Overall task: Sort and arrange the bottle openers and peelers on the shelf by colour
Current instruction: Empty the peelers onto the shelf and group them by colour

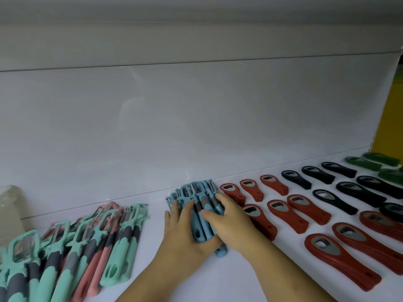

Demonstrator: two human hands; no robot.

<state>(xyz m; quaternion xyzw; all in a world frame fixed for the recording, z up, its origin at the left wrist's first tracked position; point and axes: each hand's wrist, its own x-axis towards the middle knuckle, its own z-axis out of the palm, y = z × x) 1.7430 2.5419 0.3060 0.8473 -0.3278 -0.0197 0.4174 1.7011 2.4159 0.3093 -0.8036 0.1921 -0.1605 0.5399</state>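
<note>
Head view: on the white shelf (153, 236) the sorting looks well on but not finished. The bundle of blue peelers (197, 192) sits mid-shelf against the back panel, and both hands are on it. The left hand (185, 236) grips the handle ends, its fingers (187, 209) up the bundle's near-left side and the thumb curled under the bottom. The right hand (231, 219) lies over the top with its fingers (209, 213) laid fairly straight across the handles, pressing rather than clasping. My guess is the person is squaring the bundle up.

Just right of the blue peelers, the red bottle openers (281, 211) lie in tidy stacks. Beyond those, further right, come the dark navy bottle openers (346, 197), and furthest right the green bottle openers (364, 164). That side seems done.

Well left of the blue peelers is the work I judge still left: the mint green peelers (122, 247) and pink peelers (91, 267) lie jumbled in one heap, colours overlapping. Past that heap stands something pale and translucent (11, 203); what it is I cannot tell.

I can read no brand, label or writing on any of it.
</note>
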